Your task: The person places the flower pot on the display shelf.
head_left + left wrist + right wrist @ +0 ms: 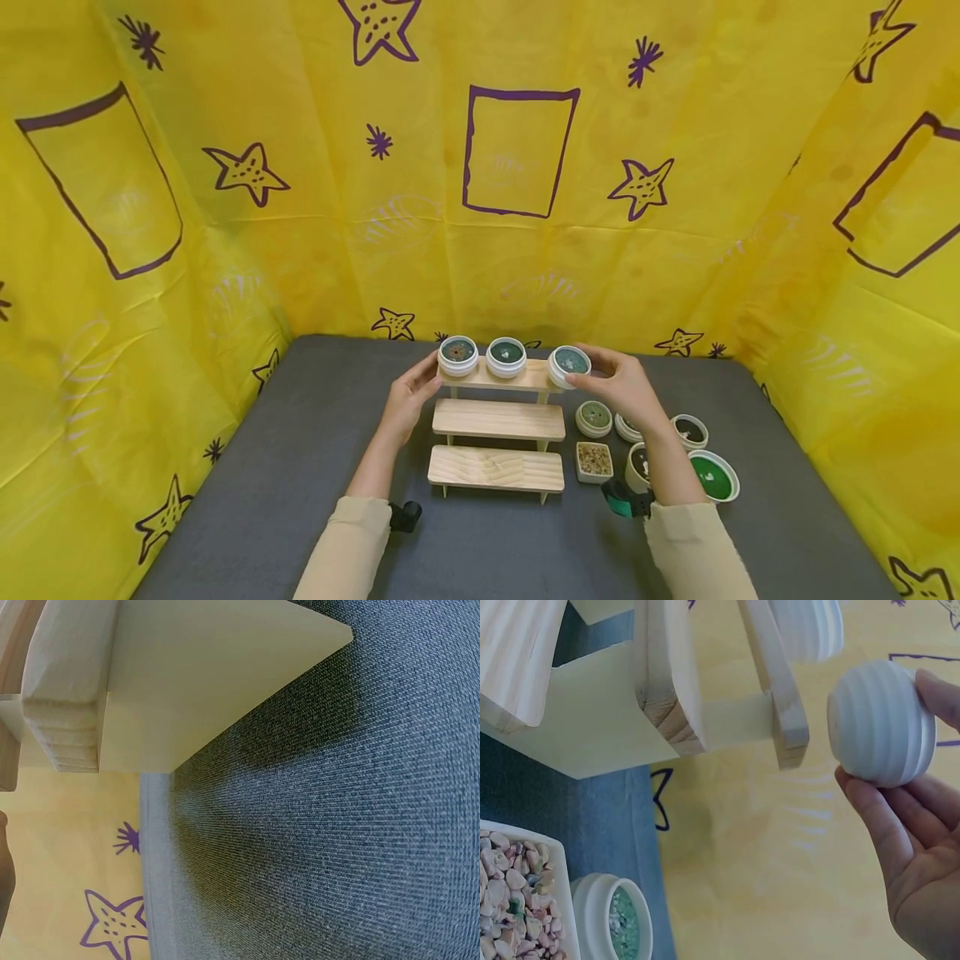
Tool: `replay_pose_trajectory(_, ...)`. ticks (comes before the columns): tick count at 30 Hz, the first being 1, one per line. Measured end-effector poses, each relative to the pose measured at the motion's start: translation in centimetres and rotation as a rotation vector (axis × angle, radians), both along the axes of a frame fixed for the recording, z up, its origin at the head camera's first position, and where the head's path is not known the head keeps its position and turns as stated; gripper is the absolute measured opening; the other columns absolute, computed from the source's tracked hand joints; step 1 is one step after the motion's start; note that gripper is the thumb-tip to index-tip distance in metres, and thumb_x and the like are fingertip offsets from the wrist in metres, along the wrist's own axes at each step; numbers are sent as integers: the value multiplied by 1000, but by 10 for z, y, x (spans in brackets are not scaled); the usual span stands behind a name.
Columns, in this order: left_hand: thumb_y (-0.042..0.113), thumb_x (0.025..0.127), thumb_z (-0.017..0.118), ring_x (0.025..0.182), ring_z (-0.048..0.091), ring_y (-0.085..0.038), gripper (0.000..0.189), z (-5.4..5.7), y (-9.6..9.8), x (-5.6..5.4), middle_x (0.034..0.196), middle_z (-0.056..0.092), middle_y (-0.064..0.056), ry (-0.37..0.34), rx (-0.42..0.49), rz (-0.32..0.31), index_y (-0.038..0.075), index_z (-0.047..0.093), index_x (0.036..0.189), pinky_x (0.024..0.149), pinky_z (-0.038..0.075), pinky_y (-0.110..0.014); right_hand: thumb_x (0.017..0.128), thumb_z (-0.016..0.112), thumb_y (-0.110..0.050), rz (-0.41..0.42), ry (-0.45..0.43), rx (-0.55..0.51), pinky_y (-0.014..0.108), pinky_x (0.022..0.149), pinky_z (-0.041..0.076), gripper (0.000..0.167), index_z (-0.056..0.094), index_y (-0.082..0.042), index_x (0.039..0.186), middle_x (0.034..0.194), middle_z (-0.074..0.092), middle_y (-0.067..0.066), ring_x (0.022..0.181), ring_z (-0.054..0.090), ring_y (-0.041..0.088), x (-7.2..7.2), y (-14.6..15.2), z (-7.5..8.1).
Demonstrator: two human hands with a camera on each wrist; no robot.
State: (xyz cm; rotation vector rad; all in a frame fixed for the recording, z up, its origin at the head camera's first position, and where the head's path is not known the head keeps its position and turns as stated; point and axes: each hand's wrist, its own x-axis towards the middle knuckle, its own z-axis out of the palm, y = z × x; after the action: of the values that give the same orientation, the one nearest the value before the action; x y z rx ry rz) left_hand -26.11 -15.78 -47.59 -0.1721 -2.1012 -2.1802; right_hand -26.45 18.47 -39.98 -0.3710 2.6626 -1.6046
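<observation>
Yellow drapery [420, 275] printed with purple starfish surrounds a gray worktop [240, 517], where a three-tier wooden display stand [498, 419] sits toward the middle of the far edge, its boards running roughly parallel to that edge. Pinched between the thumb and curled fingers of the right hand [626, 387], a white ridged pot [881, 724] is held at the right end of the top board. Seen from the right wrist, it is apart from the wood, just above it, base toward the board; being round, it shows no long axis.

At the top board's left end, the left hand [405, 404] has its fingers bent near the leftmost pot [457, 369]; whether they grip anything I cannot tell. The right hand is plainly nearer the board's free end.

Counted out: three boards; three pots at the top tier, two standing, the leftmost and the middle pot [506, 371], plus the held one. Toward the worktop's right edge are six containers: four small pots, one partly hidden behind the right hand, one green-filled round dish [733, 483] and one square pebble dish [595, 478].
</observation>
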Motion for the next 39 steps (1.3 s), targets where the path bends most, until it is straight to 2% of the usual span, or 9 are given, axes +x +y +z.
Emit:
replay_pose_trajectory(4,0,96,56,112,53,16,52,1,0,-1,154,45,-17,0,0,-9,1,44,147,98,44,-6,83,79,-38,2,16,23,23,84,55,64,58,-14,138,133,65,15,119,64,32,-5,-2,-1)
replay_pose_trajectory(8,-2,95,56,111,54,15,52,2,0,-1,153,45,-19,9,6,-3,-1,44,146,97,44,-6,82,79,-39,11,31,40,40,93,57,65,58,-15,138,136,64,13,120,63,33,-10,-5,0)
replay_pose_trajectory(11,-2,95,57,116,55,8,52,1,0,-2,152,45,-21,14,0,5,-3,44,145,97,44,-6,82,79,-39,9,30,42,48,98,54,65,58,-15,138,137,63,13,123,62,33,-13,-7,1)
replay_pose_trajectory(14,-1,95,57,124,54,-3,52,0,0,-2,152,45,-22,15,-11,10,-3,44,145,96,44,-6,83,78,-38,13,23,39,49,100,53,64,57,-14,139,139,62,14,125,61,34,-17,-9,0)
replay_pose_trajectory(17,-1,95,57,128,53,-8,52,0,0,-3,152,45,-21,11,-9,11,-3,44,145,97,44,-6,84,78,-37,14,16,34,49,101,53,65,57,-12,139,140,61,15,125,60,35,-20,-11,-1)
replay_pose_trajectory(25,-2,95,57,116,55,7,52,-3,1,-3,151,45,-24,26,-4,11,-5,44,145,96,45,-6,83,79,-35,-1,9,26,51,104,50,65,57,-10,139,138,62,16,125,60,36,-21,-18,-2)
replay_pose_trajectory(39,-2,95,56,111,54,16,52,-2,1,-1,152,45,-20,14,9,2,-2,44,146,97,44,-5,82,79,-36,-2,-8,23,51,104,50,69,55,-10,141,140,61,15,126,60,35,-20,-24,-3)
